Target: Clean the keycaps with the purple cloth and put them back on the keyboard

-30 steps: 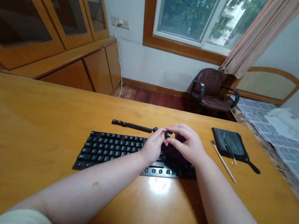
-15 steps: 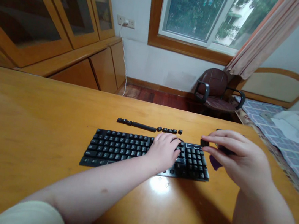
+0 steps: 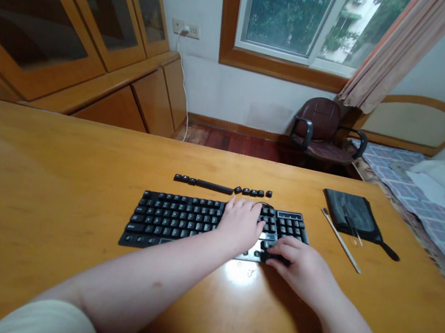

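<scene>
A black keyboard lies on the desk, with some key places bare along its near edge. My left hand rests flat on its middle right part, fingers stretched out and holding nothing. At the lower right of the keyboard, my right hand has thumb and fingers closed about a black keycap near the arrow keys; the fingers hide most of it. Just beyond the keyboard's far edge lies a row of loose keycaps, with the long space bar among them.
To the right lie a black pouch with a strap, a thin wire tool on it and a pale slim stick beside it. Behind the wooden desk stand a chair, a bed and a cabinet.
My right hand has come down and left from above the keyboard's right end to its lower right keys, uncovering the pouch and stick. My left hand has barely moved.
</scene>
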A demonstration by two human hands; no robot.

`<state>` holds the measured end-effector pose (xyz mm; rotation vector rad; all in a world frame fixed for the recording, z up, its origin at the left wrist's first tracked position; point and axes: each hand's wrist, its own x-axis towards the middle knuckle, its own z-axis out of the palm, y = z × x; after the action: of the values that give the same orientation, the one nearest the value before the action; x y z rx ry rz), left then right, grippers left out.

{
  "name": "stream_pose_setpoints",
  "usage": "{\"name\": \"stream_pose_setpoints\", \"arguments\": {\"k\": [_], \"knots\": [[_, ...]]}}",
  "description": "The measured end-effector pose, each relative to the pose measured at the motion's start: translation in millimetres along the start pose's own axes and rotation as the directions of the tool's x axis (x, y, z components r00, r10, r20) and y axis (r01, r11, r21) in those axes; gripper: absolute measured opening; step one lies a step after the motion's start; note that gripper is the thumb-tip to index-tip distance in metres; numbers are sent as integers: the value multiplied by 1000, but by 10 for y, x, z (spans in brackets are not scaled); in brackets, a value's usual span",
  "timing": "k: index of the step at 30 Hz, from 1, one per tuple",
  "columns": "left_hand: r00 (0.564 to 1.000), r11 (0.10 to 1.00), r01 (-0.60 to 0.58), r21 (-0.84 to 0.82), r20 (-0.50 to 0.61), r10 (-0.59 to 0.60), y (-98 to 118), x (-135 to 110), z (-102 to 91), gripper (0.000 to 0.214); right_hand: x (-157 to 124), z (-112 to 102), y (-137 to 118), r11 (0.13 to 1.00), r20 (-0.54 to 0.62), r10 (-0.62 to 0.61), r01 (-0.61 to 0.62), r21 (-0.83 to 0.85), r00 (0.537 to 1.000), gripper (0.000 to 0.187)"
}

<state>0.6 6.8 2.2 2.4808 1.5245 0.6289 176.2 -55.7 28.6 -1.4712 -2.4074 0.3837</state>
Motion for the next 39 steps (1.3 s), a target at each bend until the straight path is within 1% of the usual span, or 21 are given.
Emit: {"name": "stream_pose_setpoints", "arguments": {"k": [8,13,17,23,29,34,37,39], "knots": [[1000,999,12,-32,11,-12,13,11,-17,33,18,35,-10,996,40,-3,7,-84,999,14],[1000,1000,11,-16,7,-11,17,3,-5,34,20,56,-45,988,78,-1,13,-157,997,16],[1000,1000,11,-2,-6,-11,17,-1,12,35,20,66,-54,979,76,-11,27,-204,997,19],[1000,1000,16,-14,0,-16,15,4,11,34,12,61,-87,970,47,-17,28,-242,999,18],[1000,1000,3,-11,-25,-4,18,-5,28,35,3,35,-149,958,120,8,27,-285,993,23],[1000,1000,12,-14,-19,-13,22,1,39,34,7,11,-192,957,174,19,33,-288,985,24],[1000,1000,10,-12,-25,-10,19,7,49,35,1,-6,-202,966,173,39,7,-259,984,24],[1000,1000,9,-6,-24,-9,16,9,53,34,2,-46,-199,979,158,41,-8,-203,987,24]]}}
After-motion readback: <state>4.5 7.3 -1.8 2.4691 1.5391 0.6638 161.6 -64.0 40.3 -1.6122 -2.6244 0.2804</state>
